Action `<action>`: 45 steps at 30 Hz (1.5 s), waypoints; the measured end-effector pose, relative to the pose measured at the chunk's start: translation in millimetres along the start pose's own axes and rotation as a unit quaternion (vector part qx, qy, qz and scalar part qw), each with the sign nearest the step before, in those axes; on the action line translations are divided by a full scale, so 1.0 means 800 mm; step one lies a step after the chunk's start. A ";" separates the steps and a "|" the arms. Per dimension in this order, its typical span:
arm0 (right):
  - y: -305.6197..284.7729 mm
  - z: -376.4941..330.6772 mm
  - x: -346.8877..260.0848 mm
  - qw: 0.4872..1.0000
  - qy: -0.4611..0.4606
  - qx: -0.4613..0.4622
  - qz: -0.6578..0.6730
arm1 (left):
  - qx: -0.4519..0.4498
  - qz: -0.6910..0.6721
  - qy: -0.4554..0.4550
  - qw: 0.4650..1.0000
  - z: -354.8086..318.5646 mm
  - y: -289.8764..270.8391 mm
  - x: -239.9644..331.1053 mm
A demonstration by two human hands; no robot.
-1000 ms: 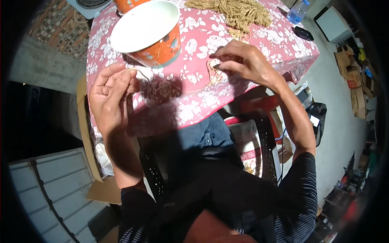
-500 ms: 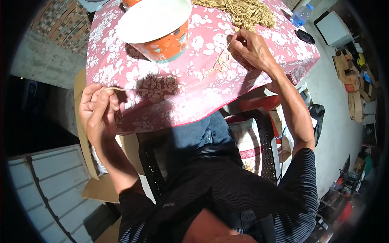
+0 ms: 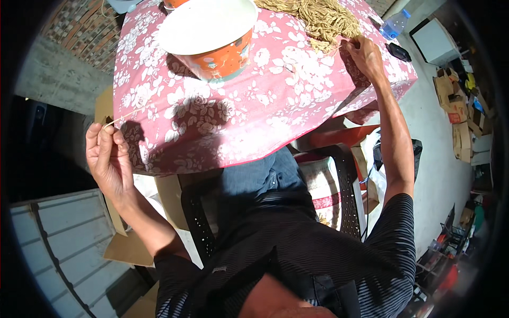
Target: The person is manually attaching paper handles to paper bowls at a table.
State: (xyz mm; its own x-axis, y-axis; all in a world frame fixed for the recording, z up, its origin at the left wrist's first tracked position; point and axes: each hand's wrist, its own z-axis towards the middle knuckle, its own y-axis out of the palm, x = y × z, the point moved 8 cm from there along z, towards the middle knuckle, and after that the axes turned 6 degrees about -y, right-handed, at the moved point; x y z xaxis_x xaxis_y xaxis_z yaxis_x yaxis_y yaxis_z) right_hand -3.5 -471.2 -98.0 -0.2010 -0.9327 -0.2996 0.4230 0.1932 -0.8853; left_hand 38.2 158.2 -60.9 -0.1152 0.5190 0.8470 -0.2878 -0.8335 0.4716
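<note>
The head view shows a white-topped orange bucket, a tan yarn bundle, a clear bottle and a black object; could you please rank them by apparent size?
1. White-topped orange bucket
2. Tan yarn bundle, cut off by the top edge
3. Clear bottle
4. Black object

The bucket's height may exaggerate its lead.

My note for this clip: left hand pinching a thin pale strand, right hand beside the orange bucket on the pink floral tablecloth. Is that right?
Not quite. The head view shows the right hand beside the tan yarn bundle, not the orange bucket. The rest holds: the left hand pinches a thin pale strand, and the bucket stands on the pink floral tablecloth.
</note>
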 end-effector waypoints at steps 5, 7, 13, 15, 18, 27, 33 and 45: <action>-0.012 0.003 0.025 0.999 0.014 0.036 -0.025 | 0.016 -0.035 0.008 0.999 0.000 -0.034 0.007; -0.015 0.011 0.049 0.998 0.036 0.033 -0.037 | 0.024 -0.040 0.009 0.999 0.001 -0.038 0.010; -0.054 0.041 0.109 0.982 0.074 0.119 -0.130 | 0.065 -0.013 0.048 0.997 0.001 -0.057 0.037; -0.065 0.056 0.121 0.985 0.064 0.109 -0.119 | 0.069 0.091 0.044 0.992 0.001 -0.044 0.030; -0.089 0.055 0.078 0.965 -0.039 0.176 -0.193 | 0.030 0.252 -0.046 0.966 0.004 0.041 0.002; -0.047 -0.164 -0.341 0.823 -0.147 -0.209 0.507 | -0.261 0.481 -0.096 0.832 -0.024 0.245 -0.088; 0.002 -0.168 -0.332 0.733 -0.010 -0.290 0.615 | -0.285 0.468 -0.043 0.835 -0.010 0.270 -0.082; 0.021 -0.193 -0.311 0.816 -0.069 -0.157 0.552 | -0.258 0.451 -0.149 0.841 -0.019 0.238 -0.110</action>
State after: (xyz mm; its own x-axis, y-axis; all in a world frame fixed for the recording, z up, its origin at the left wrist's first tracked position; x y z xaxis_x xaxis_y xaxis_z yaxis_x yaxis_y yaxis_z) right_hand -82.4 -189.2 -93.6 0.2596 -0.1595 -0.9524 0.0289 0.9871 -0.1574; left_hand -20.9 -43.7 -49.6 -0.2878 -0.4155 0.8629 -0.5944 -0.6290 -0.5011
